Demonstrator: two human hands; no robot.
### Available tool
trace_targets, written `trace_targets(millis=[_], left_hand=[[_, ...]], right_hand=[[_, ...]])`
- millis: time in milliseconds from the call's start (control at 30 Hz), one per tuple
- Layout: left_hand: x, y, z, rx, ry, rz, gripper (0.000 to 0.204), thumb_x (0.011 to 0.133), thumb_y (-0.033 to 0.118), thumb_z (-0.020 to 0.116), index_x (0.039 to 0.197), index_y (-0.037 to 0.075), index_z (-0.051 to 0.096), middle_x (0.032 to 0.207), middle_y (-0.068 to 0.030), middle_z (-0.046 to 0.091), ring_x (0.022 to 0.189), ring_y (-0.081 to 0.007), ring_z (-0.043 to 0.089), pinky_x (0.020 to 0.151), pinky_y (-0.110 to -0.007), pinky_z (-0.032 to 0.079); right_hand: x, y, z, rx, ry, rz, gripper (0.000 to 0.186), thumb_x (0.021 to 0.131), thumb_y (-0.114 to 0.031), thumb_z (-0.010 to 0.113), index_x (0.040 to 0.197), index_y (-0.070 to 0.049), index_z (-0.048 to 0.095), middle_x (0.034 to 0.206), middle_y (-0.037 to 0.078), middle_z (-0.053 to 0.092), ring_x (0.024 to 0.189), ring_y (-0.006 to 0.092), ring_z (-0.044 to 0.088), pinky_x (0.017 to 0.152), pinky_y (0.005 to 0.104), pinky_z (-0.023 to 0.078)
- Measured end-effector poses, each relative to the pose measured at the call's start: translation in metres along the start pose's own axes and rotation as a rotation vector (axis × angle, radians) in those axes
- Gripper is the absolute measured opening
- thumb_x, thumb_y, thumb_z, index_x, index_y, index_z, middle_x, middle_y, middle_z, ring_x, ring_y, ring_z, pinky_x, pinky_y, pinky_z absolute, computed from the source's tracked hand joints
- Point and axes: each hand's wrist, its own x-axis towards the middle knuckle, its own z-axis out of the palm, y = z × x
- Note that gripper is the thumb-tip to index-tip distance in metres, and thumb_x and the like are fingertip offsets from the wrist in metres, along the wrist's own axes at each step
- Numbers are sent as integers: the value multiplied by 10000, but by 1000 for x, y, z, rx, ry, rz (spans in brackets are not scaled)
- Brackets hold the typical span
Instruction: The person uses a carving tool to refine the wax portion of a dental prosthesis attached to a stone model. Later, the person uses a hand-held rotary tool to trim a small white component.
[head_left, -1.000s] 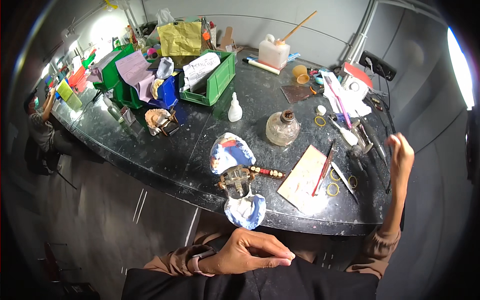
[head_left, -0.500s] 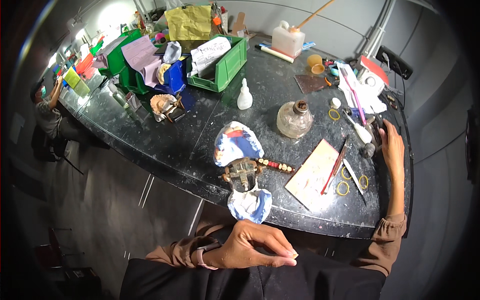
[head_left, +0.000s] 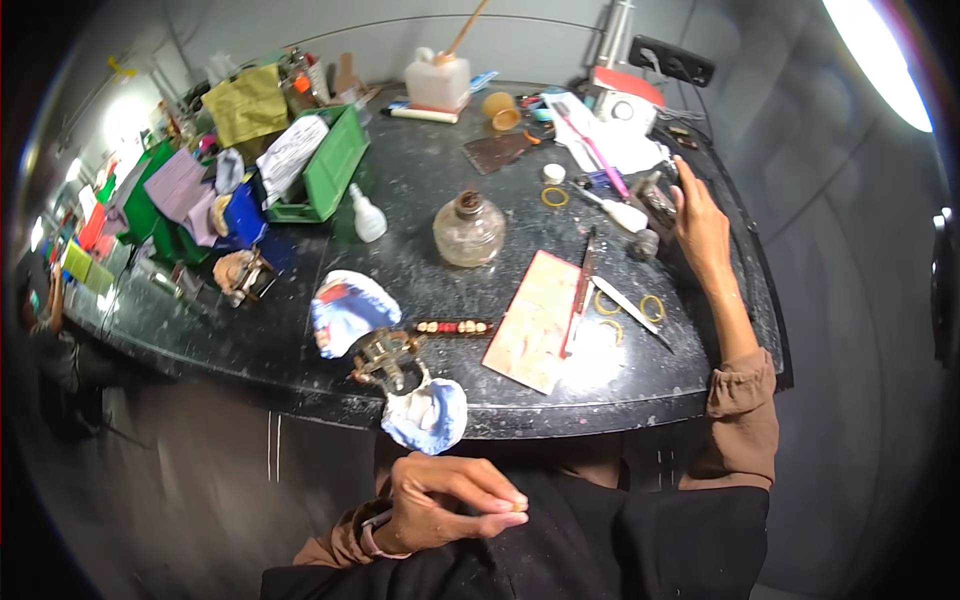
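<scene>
Low over my lap, my left hand (head_left: 440, 503) pinches a tiny pale, tooth-like piece (head_left: 519, 505) between thumb and fingertips. My right hand (head_left: 704, 228) reaches over the right side of the bench, fingers stretched out and apart, beside a dark glossy block (head_left: 657, 202). No held thing shows in it. Beyond my left hand, at the bench edge, lies an opened articulator (head_left: 390, 360). It carries a white-and-blue dental cast (head_left: 355, 318) on its far side and another dental cast (head_left: 440, 420) on its near side. A strip of artificial teeth (head_left: 452, 328) lies beside it.
A stained rectangular pad (head_left: 530, 325) lies centrally, with a red-handled tool (head_left: 580, 300) and white knife (head_left: 630, 310) beside it. Behind stand a glass spirit burner (head_left: 469, 232) and a white dropper bottle (head_left: 368, 215). A green bin (head_left: 335, 165) stands back left.
The view has swung to the right, so the bench things appear further left. My right hand's fingers have straightened near the dark block. My left hand keeps its pinch.
</scene>
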Motion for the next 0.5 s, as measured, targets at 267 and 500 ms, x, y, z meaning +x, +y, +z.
trace_targets(millis=[267,500], left_hand=[[0,-9,-3,95,164,36,143,648,-83,770,712,-39,649,765,-180,657,716,-231,667,646,-304,562],[-2,-11,-3,136,172,67,164,630,-91,775,725,-27,658,771,-164,664,715,-218,667,643,-301,565]], right_hand=[[1,5,1,-28,250,-148,373,902,-254,538,1261,-174,476,1000,107,623,797,332,627,633,407,513],[-2,13,6,-111,226,-131,372,919,-278,508,1279,-191,467,944,75,627,711,296,632,577,392,512]])
